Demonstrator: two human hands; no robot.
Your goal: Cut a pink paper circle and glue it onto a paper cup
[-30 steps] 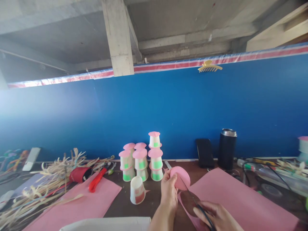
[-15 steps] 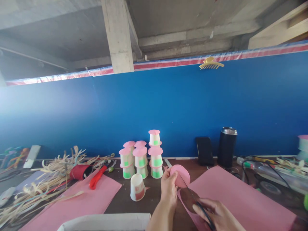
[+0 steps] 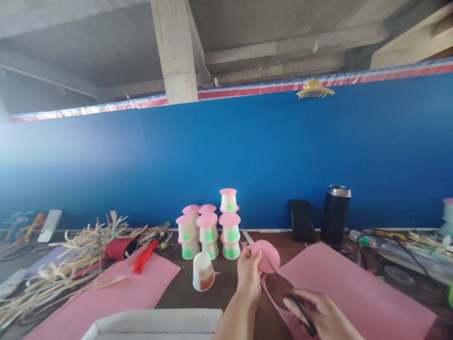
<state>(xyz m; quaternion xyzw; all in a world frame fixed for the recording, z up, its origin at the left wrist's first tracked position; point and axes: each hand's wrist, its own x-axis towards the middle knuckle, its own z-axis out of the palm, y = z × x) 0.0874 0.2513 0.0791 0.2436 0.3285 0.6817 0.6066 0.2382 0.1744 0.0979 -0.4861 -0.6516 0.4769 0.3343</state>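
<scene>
My left hand pinches the edge of a round pink paper disc, thumb on its face, held above the table. In my right hand are dark-handled scissors, gripped low. Their thin blades reach up and left onto the disc's lower part; whether they are parted is hard to make out. A pink sheet with a curved cut-out lies under and right of my right hand. Left of my hands, a plain paper cup stands upside down. Behind it are stacked cups with pink paper tops and green patches.
A black flask and a phone stand by the blue partition. Leftward lie pale strips, a red-handled tool and another pink sheet. A white box edge is in front; cables and clutter lie right.
The whole view has shifted slightly. Both hands keep nearly the same pose, and the blades still lie over the disc's lower part. Nothing has been let go.
</scene>
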